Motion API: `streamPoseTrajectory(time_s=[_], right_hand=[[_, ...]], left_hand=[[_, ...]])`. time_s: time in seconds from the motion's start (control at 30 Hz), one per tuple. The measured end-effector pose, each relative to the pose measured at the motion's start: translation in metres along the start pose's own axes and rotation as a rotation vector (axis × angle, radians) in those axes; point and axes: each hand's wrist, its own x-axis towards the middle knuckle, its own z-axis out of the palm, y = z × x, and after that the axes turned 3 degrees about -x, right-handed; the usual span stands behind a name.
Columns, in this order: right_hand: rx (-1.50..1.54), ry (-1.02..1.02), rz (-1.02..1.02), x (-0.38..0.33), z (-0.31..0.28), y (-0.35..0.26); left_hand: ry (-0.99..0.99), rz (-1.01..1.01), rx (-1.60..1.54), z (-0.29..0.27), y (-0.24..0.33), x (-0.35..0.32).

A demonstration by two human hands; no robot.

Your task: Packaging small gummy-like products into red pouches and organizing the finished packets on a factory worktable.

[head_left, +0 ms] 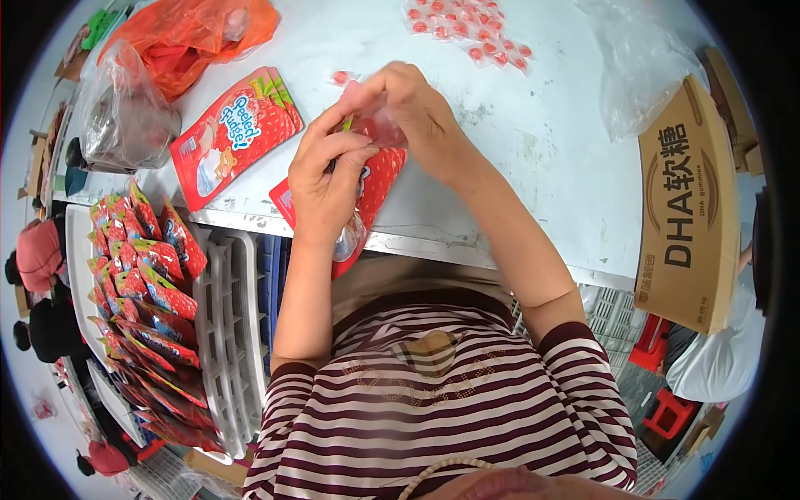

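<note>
My left hand (323,179) is closed, its thumb and fingers pinching the upper part of a red strawberry-patterned pouch (381,187). Fingers of my right hand (417,112) are closed on translucent pinkish film (377,127) at the pouch's top end. Whether the film is the pouch's own mouth or a separate piece is hard to make out. Red pouch material also shows under my left wrist, overhanging the table's front edge. Just beyond my fingers lies a small clear-wrapped red candy (340,78).
A fanned stack of flat red pouches (237,137) lies left of my hands. Several wrapped candies (471,32) are spread at the back. Filled pouches (154,292) crowd a white tray (79,229) at left. Orange bag (196,37), bagged container (125,125), clear bag (633,75) and carton (687,208) flank the table.
</note>
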Motion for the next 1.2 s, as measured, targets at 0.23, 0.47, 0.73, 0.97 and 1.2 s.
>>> streamPoseTrajectory(time_s=[0.23,0.47,0.73,0.97,1.2], right_hand=[[-0.039,0.239,0.03,-0.017,0.017,-0.022],[0.093,-0.126,0.052,-0.028,0.019,-0.049],[-0.191,0.069,-0.153,-0.025,0.033,-0.073],[-0.116,-0.198,-0.107,-0.02,0.006,-0.085],[0.1,0.171,0.295,-0.008,-0.025,-0.047]], left_hand=[[0.089,0.018,-0.122,-0.014,0.002,-0.003],[0.041,0.063,-0.192,-0.033,0.018,-0.022],[0.046,0.166,-0.227,-0.041,0.032,-0.006],[0.001,0.393,-0.202,-0.03,0.046,0.007],[-0.001,0.373,-0.149,-0.053,0.044,0.007]])
